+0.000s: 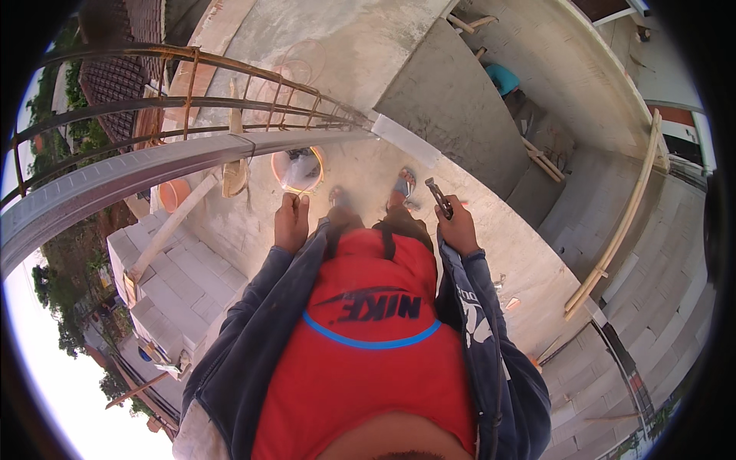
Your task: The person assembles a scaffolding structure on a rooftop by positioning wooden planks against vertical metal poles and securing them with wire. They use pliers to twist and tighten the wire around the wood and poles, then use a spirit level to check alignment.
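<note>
My left hand (292,224) is raised in front of my left side, fingers curled and the thumb pressed on the forefinger. Whatever it pinches, if anything, is too small to make out. In my right hand (458,228) is a pair of dark metal pincers (438,196), the head pointing up and away from me. Just beyond my left hand stands an orange-rimmed bucket (322,170) with clear plastic and dark items inside. My sandalled feet are on the concrete between the two hands.
A rusty rebar cage (192,96) and a grey metal beam (138,172) reach in from the left. At right the concrete slab (491,230) ends over a drop to a lower level. Bamboo poles (617,238) lean there. Pale block walls (192,280) stand on the left.
</note>
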Action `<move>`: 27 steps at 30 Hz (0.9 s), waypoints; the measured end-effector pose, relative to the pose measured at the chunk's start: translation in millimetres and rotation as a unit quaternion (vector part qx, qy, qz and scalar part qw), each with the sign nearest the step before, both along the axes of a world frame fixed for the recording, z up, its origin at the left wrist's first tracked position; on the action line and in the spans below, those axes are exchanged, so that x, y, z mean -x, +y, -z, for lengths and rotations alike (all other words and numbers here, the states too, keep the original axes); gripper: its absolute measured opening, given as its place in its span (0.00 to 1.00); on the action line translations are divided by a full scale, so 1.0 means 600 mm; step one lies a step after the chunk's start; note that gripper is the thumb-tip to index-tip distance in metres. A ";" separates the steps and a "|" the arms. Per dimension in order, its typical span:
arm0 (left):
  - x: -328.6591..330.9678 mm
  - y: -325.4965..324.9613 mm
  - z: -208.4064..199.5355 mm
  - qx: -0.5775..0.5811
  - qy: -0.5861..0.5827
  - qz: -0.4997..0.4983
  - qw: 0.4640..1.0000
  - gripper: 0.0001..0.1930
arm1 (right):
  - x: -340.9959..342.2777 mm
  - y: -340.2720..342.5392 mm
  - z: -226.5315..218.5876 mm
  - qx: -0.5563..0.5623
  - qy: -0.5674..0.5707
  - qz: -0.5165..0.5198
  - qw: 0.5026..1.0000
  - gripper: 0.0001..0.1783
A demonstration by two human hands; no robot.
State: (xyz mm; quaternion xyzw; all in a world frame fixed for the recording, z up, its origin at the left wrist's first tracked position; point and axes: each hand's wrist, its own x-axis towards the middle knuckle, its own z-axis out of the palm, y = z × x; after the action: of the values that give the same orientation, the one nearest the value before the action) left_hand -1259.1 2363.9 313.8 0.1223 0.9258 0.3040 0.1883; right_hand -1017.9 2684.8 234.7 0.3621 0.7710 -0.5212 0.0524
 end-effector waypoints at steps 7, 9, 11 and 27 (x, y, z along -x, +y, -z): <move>0.007 0.046 -0.103 -0.124 0.168 -0.046 0.977 0.22 | -0.001 0.028 0.051 -0.046 -0.100 -0.151 0.982 0.13; 0.011 0.037 -0.132 -0.210 0.186 -0.095 0.955 0.20 | -0.015 0.043 0.071 -0.019 -0.126 -0.143 0.981 0.12; 0.024 0.021 -0.150 -0.290 0.169 -0.165 0.928 0.18 | -0.031 0.059 0.098 -0.034 -0.127 -0.123 0.984 0.12; 0.106 0.108 -0.252 -0.247 0.361 -0.020 0.899 0.15 | 0.020 0.113 0.098 -0.089 -0.056 -0.037 0.994 0.15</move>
State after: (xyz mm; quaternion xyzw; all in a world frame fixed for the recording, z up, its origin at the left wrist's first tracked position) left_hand -1322.8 2429.0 464.9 0.2477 0.8279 0.4614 -0.2011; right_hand -1029.7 2752.6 175.6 0.3653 0.8230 -0.4271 0.0821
